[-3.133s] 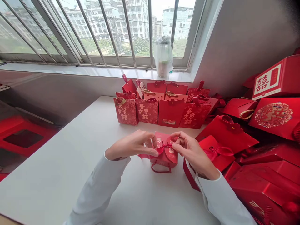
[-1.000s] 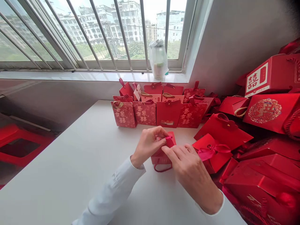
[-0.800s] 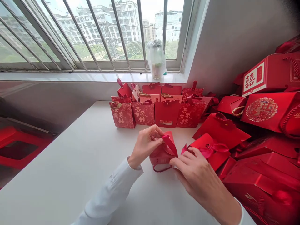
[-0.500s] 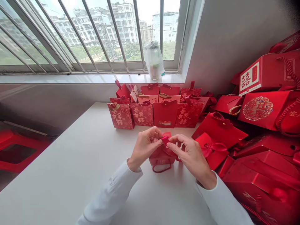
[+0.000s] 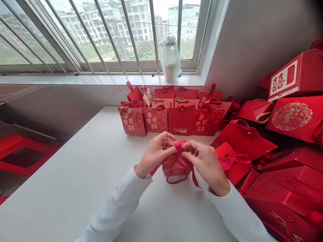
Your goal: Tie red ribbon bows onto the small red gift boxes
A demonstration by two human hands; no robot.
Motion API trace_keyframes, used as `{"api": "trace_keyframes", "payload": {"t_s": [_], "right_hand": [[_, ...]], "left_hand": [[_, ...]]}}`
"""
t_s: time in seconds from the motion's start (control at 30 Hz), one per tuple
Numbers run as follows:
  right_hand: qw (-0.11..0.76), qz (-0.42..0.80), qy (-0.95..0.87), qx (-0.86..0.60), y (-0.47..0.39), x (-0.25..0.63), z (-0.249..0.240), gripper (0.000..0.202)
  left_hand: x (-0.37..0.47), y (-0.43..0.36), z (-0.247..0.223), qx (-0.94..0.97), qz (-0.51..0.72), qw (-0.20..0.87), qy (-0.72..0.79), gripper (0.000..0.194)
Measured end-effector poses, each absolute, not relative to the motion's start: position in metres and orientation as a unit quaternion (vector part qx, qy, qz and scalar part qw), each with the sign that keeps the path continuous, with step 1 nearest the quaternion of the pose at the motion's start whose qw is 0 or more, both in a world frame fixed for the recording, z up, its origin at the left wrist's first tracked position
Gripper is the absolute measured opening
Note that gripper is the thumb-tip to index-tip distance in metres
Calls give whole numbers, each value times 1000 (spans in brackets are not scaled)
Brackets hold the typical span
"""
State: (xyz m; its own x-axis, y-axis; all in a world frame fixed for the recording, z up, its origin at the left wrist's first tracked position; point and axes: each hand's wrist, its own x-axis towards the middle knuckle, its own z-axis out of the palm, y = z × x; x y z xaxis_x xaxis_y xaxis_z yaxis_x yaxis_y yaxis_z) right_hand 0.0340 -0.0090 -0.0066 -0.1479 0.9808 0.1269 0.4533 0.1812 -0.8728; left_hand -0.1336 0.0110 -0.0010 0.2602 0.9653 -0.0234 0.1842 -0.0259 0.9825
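Observation:
A small red gift box with a twisted rope handle stands on the white table in front of me. A dark pink ribbon crosses its top, and one loose end hangs down on the right side. My left hand pinches the ribbon from the left, thumb against fingers. From the right, my right hand grips the ribbon close to its knot or loop. Both hands hover just above the box top and partly cover it. The exact form of the knot is hidden by my fingertips.
Rows of red gift bags stand at the table's far edge. Red boxes and bags are piled on the right. A bagged jar is on the windowsill. A red stool sits at the left.
The ribbon is drawn closer around the box top, and its ends now show on both sides, one trailing right. My hands stay pinched on it. The view has shifted slightly.

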Motion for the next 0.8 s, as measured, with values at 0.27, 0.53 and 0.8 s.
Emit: {"api": "trace_keyframes", "payload": {"t_s": [0.27,0.53,0.8], "right_hand": [[366,366,-669,-533,-3,30,-8,9],[384,385,-665,-512,-3,27,-11,24],[365,371,-684,-512,-5,29,-10,20]], "left_hand": [[-136,11,4,627,358,507,470,33],[-151,10,17,661,300,537,429,35],[-151,8,20,677,272,514,451,34]]}}
